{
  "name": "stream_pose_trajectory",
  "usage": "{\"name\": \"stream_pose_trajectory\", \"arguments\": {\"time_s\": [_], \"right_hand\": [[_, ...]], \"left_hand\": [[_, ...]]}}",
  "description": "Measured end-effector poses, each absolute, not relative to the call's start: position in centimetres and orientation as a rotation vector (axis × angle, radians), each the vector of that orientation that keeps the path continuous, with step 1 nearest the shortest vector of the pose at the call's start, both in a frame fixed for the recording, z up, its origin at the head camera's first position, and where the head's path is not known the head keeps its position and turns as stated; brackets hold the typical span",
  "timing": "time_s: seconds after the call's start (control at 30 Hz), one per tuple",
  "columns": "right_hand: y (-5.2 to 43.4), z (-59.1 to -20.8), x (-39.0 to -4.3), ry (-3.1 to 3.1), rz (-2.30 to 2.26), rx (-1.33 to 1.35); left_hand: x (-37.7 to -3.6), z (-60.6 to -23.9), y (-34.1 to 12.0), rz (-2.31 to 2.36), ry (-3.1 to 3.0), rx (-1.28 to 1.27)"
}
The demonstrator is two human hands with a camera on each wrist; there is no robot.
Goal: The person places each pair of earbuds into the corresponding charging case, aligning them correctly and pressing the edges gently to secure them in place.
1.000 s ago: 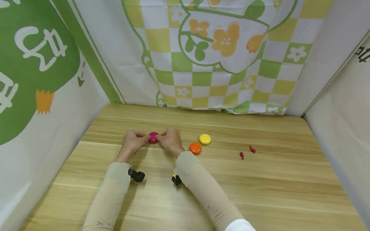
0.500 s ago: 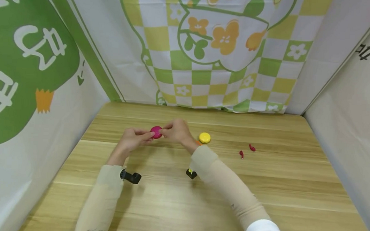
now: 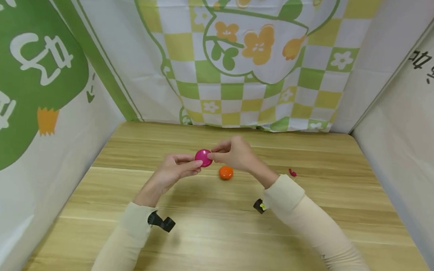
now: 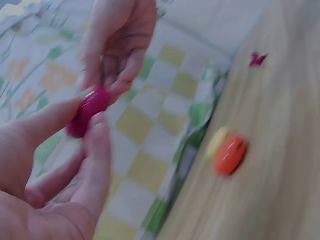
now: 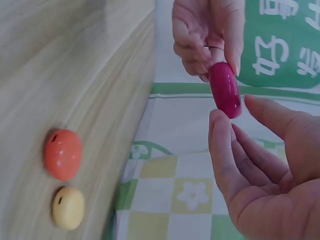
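Observation:
A magenta round disc hangs above the wooden table, pinched from both sides. My left hand grips its left edge between thumb and fingers. My right hand pinches the right edge. In the left wrist view the disc sits between my left thumb and fingers, and right fingertips meet it from above. In the right wrist view the disc stands on edge between both hands.
An orange disc lies on the table just below my right hand, and a yellow disc sits beside it. A small red piece lies further right. Printed cloth walls close in three sides.
Both hands have lifted the magenta disc off the table and carried it to the right. The yellow disc is now hidden behind my right hand in the head view.

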State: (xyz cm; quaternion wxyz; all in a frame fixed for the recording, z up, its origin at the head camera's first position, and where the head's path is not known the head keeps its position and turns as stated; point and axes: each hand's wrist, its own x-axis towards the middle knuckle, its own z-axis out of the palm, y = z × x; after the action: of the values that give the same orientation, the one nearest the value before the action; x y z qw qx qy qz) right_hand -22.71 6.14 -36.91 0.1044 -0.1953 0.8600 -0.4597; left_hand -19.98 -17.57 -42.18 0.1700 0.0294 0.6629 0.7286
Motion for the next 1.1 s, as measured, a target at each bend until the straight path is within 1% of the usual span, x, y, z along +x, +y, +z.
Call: {"name": "stream_pose_trajectory", "arguments": {"time_s": [0.3,0.4,0.5,0.63,0.73,0.9,1.0,1.1], "right_hand": [[10.6,-38.7,-19.9,2.395,-1.571,-0.429],[11.9,-39.3,-19.5,2.379,-1.575,-0.433],[13.5,-39.6,-19.5,2.358,-1.495,-0.533],[15.5,-39.1,-19.8,2.297,-1.270,-0.751],[16.5,-38.1,-20.0,2.250,-1.104,-0.887],[17.1,-36.7,-20.1,2.232,-0.919,-1.011],[17.3,-36.1,-20.1,2.254,-0.877,-1.051],[17.9,-36.0,-19.8,2.275,-0.918,-1.040]], "left_hand": [[-17.7,-43.7,-11.4,2.289,1.810,0.069],[-17.2,-44.4,-10.2,2.282,1.800,0.100],[-16.9,-45.1,-9.6,2.181,1.859,0.127],[-16.8,-45.3,-9.5,1.976,1.956,0.209],[-16.8,-45.1,-9.2,1.848,1.962,0.362],[-16.7,-44.9,-7.7,1.722,1.950,0.623],[-16.6,-45.0,-6.7,1.715,1.964,0.647],[-16.4,-45.2,-6.1,1.768,1.940,0.579]]}}
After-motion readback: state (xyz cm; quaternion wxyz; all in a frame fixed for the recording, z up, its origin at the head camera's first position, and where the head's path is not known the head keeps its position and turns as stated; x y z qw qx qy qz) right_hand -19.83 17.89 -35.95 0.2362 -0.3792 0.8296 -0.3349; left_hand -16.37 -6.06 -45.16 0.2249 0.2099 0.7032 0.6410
